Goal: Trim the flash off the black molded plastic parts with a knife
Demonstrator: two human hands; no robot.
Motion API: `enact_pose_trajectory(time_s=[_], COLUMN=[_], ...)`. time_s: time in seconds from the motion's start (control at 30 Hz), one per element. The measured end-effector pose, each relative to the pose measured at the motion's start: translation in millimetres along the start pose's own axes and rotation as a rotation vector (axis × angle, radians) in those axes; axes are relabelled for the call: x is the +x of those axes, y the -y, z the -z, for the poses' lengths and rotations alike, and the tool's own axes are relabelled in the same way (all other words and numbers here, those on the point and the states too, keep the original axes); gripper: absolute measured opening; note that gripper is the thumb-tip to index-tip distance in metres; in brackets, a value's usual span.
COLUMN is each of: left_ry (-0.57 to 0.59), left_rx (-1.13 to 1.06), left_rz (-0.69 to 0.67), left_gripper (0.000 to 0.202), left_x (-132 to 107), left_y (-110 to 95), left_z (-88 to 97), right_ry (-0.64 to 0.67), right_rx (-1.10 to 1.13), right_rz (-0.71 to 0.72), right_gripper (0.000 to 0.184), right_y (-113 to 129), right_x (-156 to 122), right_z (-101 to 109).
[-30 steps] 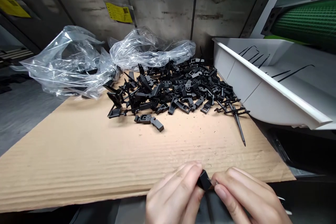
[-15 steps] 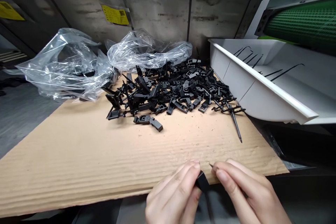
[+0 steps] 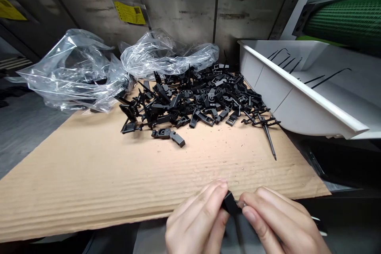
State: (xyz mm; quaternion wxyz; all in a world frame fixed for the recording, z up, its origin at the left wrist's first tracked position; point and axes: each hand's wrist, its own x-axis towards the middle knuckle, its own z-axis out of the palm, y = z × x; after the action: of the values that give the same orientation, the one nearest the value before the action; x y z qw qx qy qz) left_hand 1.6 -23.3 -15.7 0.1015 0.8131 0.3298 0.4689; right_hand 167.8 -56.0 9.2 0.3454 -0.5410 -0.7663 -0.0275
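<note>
At the near edge of the cardboard sheet (image 3: 89, 178), my left hand (image 3: 196, 222) pinches a small black plastic part (image 3: 230, 203) between thumb and fingers. My right hand (image 3: 276, 222) is closed in a pinch, its fingertips pressed against the same part from the right, with a thin metal tip just showing at them. A heap of black plastic parts (image 3: 196, 101) lies further back on the cardboard, well clear of both hands.
Two crumpled clear plastic bags (image 3: 80, 71) lie behind and left of the heap. A white plastic tray (image 3: 297, 91) slopes in from the right, with thin black rods in it. A long black spike (image 3: 269, 141) lies at the heap's right edge. Grey metal panels stand behind.
Half a second ago my right fingertips were slightly apart from the black part; now they press against it again. The view shifted a little.
</note>
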Motion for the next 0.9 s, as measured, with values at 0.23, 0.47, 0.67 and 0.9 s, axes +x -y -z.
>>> enact_pose_trajectory(time_s=[0.23, 0.47, 0.67, 0.9], left_ry=[0.149, 0.154, 0.144, 0.1], left_rx=[-0.137, -0.185, -0.183, -0.133], left_rz=[0.122, 0.117, 0.094, -0.001], left_gripper=[0.031, 0.023, 0.018, 0.017], left_x=[3.2, 13.2, 17.5, 20.2], left_y=[2.7, -0.8, -2.7, -0.4], left_z=[5.3, 7.8, 7.3, 4.2], right_ry=[0.09, 0.152, 0.238, 0.203], right_rx=[0.11, 0.423, 0.413, 0.257], right_rz=[-0.101, -0.134, -0.185, -0.117], right_gripper=[0.015, 0.027, 0.016, 0.021], right_y=[-7.6, -3.7, -1.9, 0.6], right_x=[1.5, 2.9, 11.5, 18.7], right_z=[6.0, 5.6, 1.6, 4.3])
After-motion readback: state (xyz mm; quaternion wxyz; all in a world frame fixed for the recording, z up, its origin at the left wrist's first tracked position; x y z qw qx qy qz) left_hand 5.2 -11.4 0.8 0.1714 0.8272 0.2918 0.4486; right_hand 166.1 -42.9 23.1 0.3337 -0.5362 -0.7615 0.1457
